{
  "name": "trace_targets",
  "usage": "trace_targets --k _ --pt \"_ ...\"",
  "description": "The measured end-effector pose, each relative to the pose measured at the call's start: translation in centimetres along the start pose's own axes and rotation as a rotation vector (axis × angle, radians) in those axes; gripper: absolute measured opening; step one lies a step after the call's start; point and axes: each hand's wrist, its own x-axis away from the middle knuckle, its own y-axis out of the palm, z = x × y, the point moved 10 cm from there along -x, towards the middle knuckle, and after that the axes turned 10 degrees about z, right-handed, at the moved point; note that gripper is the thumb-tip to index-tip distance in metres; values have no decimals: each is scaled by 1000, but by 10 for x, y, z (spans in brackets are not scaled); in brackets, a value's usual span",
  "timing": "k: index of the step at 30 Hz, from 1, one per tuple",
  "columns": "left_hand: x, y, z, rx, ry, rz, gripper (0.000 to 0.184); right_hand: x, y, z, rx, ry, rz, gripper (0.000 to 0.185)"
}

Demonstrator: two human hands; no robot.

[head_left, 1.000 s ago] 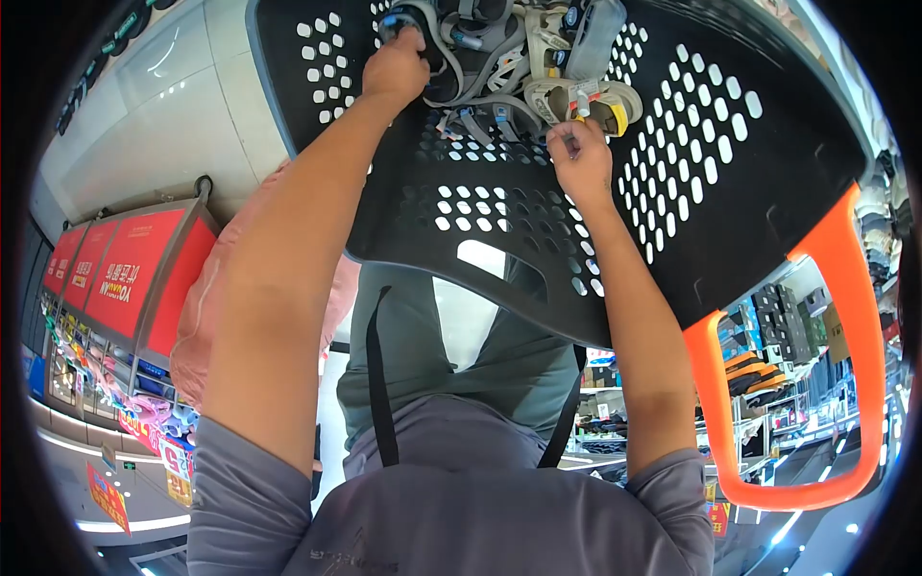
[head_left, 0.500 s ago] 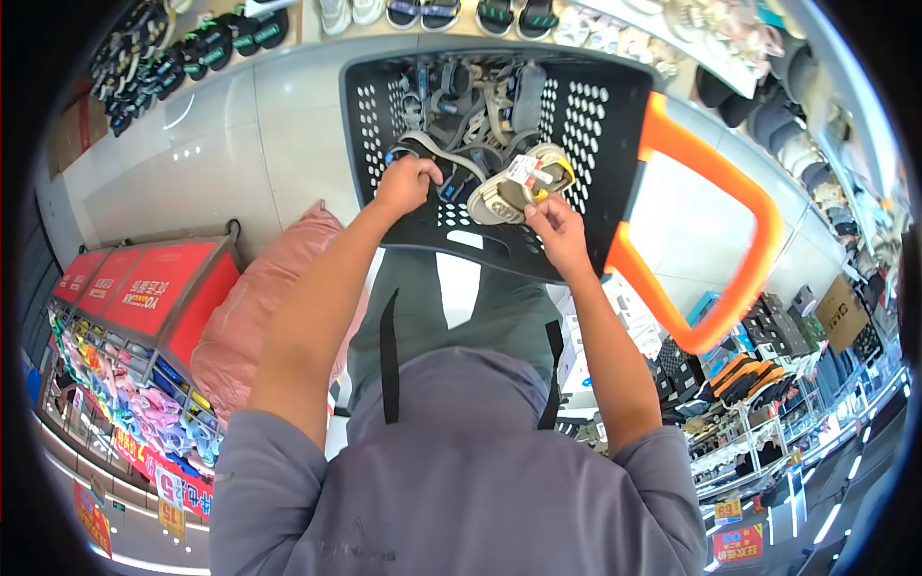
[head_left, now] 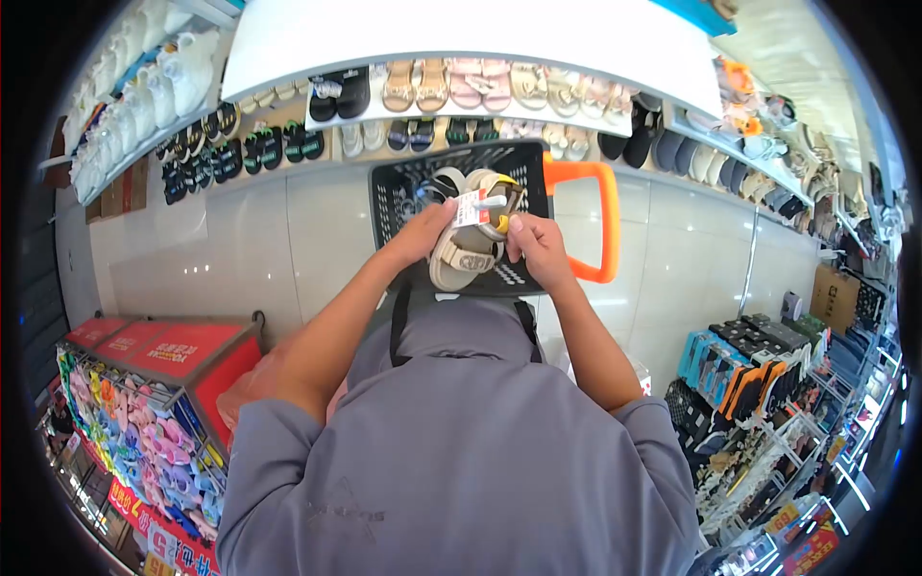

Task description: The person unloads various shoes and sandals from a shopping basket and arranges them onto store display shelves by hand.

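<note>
A black basket (head_left: 538, 180) sits before the person, its orange handle (head_left: 609, 216) at the right edge. Over it is a beige sandal (head_left: 471, 241), one end overlapping the basket's near edge. The left hand (head_left: 428, 234) grips its left side, fingers mostly hidden; the right hand (head_left: 541, 250) pinches its right edge. Between them shows a price tag (head_left: 469, 208). The step seems two-handed handling; the next move calls for one secure grip before the other loosens.

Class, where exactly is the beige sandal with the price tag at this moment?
In the head view, the beige sandal is just above the picture's centre, between the left hand and right hand, seen against the black basket.
</note>
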Motion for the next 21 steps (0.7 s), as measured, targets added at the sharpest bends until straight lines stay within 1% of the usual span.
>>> trace_targets --k 2,3,4,5,6,7,8,9,10,12,14,15,16,18,19,20,21 --pt "24 6 47 315 -100 -68 66 -2 5 -22 -79 -70 -16 45" --pt "32 5 58 350 -142 -78 66 -2 7 -36 -76 -101 -9 45" --pt "33 8 52 370 -203 -137 66 -1 10 -44 -82 -92 -27 42" --pt "32 13 48 481 -208 -183 65 0 11 -39 -68 16 -17 39" --pt "35 15 53 564 -236 -178 63 -3 11 -49 8 -99 0 37" --pt "42 16 67 637 -258 -199 62 -1 15 -69 19 -107 7 35" --pt "48 18 81 748 -243 -230 63 -2 17 -77 26 -220 -11 34" --pt "52 16 89 738 -254 -216 64 0 20 -91 17 -252 6 33" --pt "56 14 103 771 -246 -219 65 1 25 -109 26 -272 -32 34" --pt "55 12 120 905 -181 -261 66 1 27 -115 -18 -351 -37 24" --pt "52 2 134 967 -88 -265 67 5 31 -130 -252 -312 -51 15" --pt "50 0 139 1028 -77 -281 68 7 29 -135 -143 -406 -44 20" --pt "46 -2 140 1017 -57 -286 68 9 31 -140 -143 -428 -41 20" --pt "33 -18 137 1060 0 -148 72 24 16 -164 13 -674 230 27" --pt "39 -26 157 1059 49 -128 75 28 12 -165 103 -685 269 35" --pt "41 -27 167 1054 63 -132 75 33 13 -168 103 -700 272 35" --pt "42 -34 174 1072 104 -75 75 39 13 -171 167 -731 295 38"
